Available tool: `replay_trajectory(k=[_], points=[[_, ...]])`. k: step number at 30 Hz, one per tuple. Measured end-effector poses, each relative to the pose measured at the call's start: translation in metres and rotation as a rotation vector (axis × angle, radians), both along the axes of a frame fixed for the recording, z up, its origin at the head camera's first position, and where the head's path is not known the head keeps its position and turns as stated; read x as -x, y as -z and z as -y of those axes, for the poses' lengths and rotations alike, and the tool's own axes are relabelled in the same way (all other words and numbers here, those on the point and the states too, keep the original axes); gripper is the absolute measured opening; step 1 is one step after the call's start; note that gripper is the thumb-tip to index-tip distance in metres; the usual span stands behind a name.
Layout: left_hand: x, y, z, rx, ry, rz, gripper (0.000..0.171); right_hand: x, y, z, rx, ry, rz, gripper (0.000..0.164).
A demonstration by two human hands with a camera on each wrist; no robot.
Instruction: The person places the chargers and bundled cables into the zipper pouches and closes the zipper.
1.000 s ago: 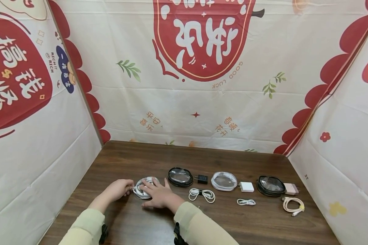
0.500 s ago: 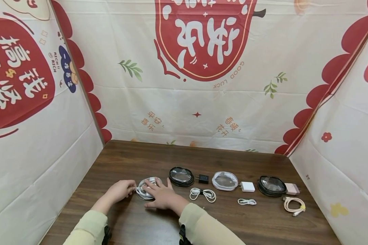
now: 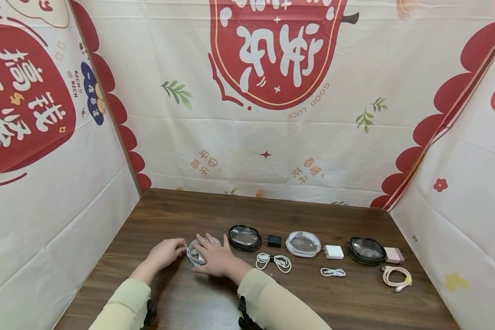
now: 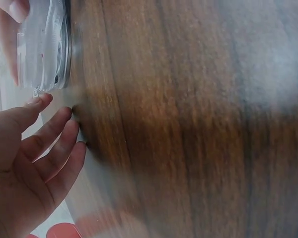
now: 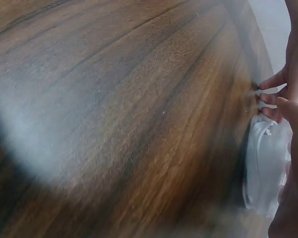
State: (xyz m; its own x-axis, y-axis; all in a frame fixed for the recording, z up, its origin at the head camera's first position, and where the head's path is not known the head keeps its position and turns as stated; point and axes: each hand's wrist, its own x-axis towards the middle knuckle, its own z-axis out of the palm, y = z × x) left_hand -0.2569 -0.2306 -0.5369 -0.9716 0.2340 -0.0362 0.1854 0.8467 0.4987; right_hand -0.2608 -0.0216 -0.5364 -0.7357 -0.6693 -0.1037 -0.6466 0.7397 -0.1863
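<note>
A round clear zip case [image 3: 192, 256] with a pale rim lies on the left of the table, something white inside it. My right hand [image 3: 218, 257] rests on top of it with fingers spread. At the case's left edge my left hand [image 3: 165, 253] pinches a small zipper pull [image 4: 36, 92] between thumb and forefinger; the other fingers stay loosely bent near the tabletop. From the right wrist, the clear case [image 5: 265, 166] shows side-on under the right hand, which covers part of it in every view.
Right of the hands lie a black-rimmed case [image 3: 244, 238], black charger plug [image 3: 274, 241], white-rimmed case [image 3: 303, 244], white charger plug [image 3: 333, 252], another black-rimmed case [image 3: 366, 251] and pinkish plug [image 3: 393, 255]. In front lie a tied white cable [image 3: 273, 262], small white cable [image 3: 332, 272] and cream cable [image 3: 396, 277].
The right hand has shifted slightly over the case, and less of the white contents shows from above. The left hand stays at the case's left edge. The other objects stay put.
</note>
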Motion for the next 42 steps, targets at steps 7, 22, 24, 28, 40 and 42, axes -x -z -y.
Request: replay_trajectory(k=[7, 22, 24, 28, 40, 42], points=[[0.0, 0.001, -0.001, 0.019, 0.007, -0.038, 0.016, -0.001, 0.005, 0.003, -0.031, 0.039, -0.007, 0.079], [-0.008, -0.008, -0.001, 0.146, 0.074, -0.072, 0.018, 0.004, 0.014, 0.008, -0.142, 0.042, -0.022, 0.083], [-0.009, -0.008, -0.001, 0.133, 0.078, -0.068, 0.019, 0.003, 0.011, 0.008, -0.142, 0.045, -0.01, 0.082], [-0.013, -0.008, -0.001, 0.081, 0.069, -0.049, 0.022, 0.001, 0.005, 0.009, -0.151, 0.044, 0.008, 0.08], [-0.025, -0.014, -0.01, -0.023, 0.037, 0.049, 0.022, 0.0, 0.005, 0.008, -0.142, 0.04, 0.027, 0.079], [-0.027, -0.016, -0.011, -0.002, 0.04, 0.036, 0.023, 0.0, 0.005, 0.007, -0.13, 0.038, 0.023, 0.078]])
